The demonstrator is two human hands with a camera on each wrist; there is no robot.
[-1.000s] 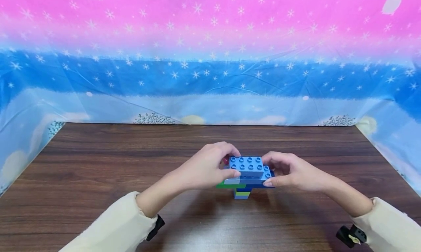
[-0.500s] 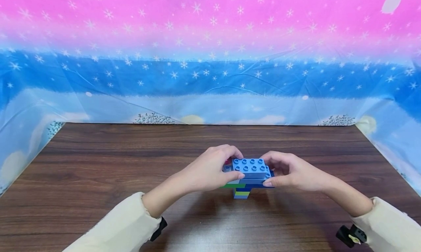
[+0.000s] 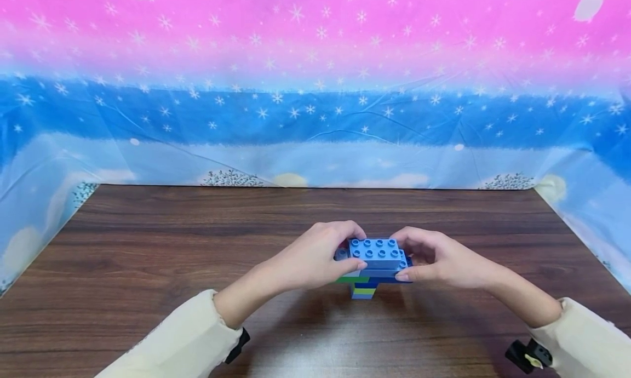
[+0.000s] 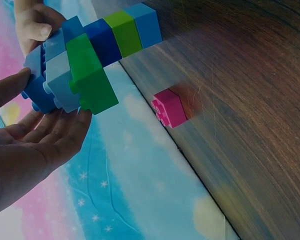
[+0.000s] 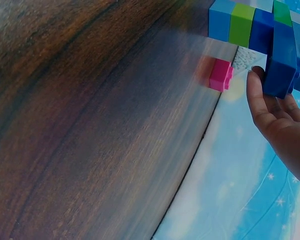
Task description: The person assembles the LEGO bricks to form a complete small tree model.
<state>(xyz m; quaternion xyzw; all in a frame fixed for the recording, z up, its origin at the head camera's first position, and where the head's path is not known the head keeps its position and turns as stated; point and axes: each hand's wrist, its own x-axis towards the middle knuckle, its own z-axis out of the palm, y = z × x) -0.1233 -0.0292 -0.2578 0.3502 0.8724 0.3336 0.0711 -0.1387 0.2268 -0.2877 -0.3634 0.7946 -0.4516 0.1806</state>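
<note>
A structure of toy building bricks stands on the table, widest above a narrow column of dark blue, lime (image 3: 363,291) and light blue bricks. My left hand (image 3: 313,260) pinches the blue studded brick (image 3: 377,256) on top, thumb in front and fingers behind. Beneath it, a green brick (image 4: 92,75) and a pale blue brick (image 4: 61,80) show in the left wrist view. My right hand (image 3: 446,260) grips the structure's right end, thumb at the front near a dark blue brick (image 5: 281,60). Most of the right fingers are hidden behind the bricks in the head view.
Behind the structure, a loose pink brick (image 4: 170,108) lies on the wooden table (image 3: 172,246) near its far edge; my left hand hides it in the head view. A snowflake-patterned cloth (image 3: 315,115) rises beyond the table's back and sides.
My left hand has shifted slightly right, and the top blue brick has moved right with it over the layer below. The right hand holds its place. The pink brick has gone behind my left hand.
</note>
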